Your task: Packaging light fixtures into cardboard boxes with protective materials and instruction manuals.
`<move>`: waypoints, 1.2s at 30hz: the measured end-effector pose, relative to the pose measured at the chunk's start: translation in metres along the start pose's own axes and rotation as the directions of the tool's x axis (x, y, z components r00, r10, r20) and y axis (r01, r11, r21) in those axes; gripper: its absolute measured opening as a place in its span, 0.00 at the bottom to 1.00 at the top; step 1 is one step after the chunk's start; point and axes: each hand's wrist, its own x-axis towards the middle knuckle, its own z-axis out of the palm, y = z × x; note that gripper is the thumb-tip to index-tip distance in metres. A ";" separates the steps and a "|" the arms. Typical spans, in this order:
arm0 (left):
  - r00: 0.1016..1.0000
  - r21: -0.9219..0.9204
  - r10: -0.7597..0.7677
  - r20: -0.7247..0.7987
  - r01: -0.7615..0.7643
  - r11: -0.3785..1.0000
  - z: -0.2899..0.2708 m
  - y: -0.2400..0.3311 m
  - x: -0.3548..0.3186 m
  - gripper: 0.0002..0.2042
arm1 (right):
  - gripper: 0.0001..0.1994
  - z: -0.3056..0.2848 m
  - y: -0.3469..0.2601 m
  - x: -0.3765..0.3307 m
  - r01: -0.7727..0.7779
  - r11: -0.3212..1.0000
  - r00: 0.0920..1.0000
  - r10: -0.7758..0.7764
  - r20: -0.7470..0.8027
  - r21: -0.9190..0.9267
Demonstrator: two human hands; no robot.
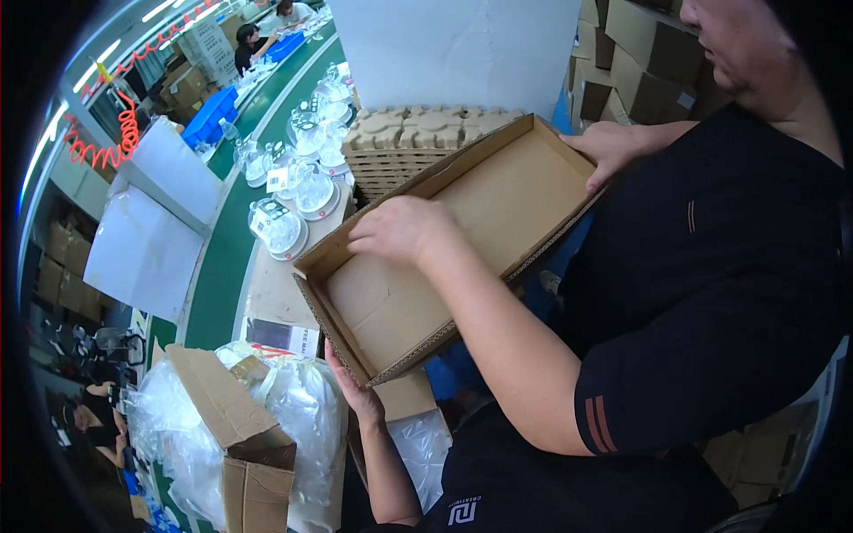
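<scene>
A shallow open cardboard box [382, 324] is held tilted in front of me, its bare brown inside facing up. My left hand [357, 389] presses against its near left end, fingers reaching up along the outer wall. My right hand is not visible. A co-worker in a black shirt stands close on the right. One of that person's hands [402, 229] reaches over the far long wall into the box, slightly blurred. Their other hand [606, 153] grips the far right corner.
An open carton [258, 493] with clear plastic bags [306, 409] stands at lower left. Clear domed items on white bases [313, 191] line a table beside a green conveyor [218, 306]. Moulded pulp trays [426, 129] are stacked behind the box. Brown cartons [653, 67] rise at the back right.
</scene>
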 end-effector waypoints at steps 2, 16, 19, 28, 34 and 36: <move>1.000 -0.032 0.003 0.020 -0.002 0.999 0.005 -0.001 0.000 0.33 | 0.19 -0.023 0.017 -0.039 -0.146 0.982 0.984 0.157 0.087 -0.124; 0.979 0.096 0.183 0.093 -0.192 0.977 0.046 0.056 0.018 0.45 | 0.35 -0.016 -0.018 -0.036 -0.598 0.682 0.751 0.297 0.589 0.420; 0.972 0.196 0.218 0.092 -0.232 0.953 0.049 0.067 0.021 0.43 | 0.39 -0.025 -0.028 -0.033 -0.494 0.825 0.715 0.206 0.668 0.275; 0.967 0.371 0.190 0.169 -0.241 0.897 0.049 0.067 0.019 0.36 | 0.55 0.054 -0.029 -0.035 -0.517 0.813 0.735 0.262 0.626 0.266; 0.966 0.333 0.188 0.177 -0.238 0.912 0.051 0.079 0.018 0.33 | 0.39 0.055 -0.048 -0.014 -0.292 0.956 0.737 0.223 0.638 0.003; 0.969 0.356 0.179 0.169 -0.229 0.906 0.046 0.079 0.016 0.33 | 0.35 0.027 -0.071 0.000 -0.398 0.892 0.729 0.165 0.664 0.215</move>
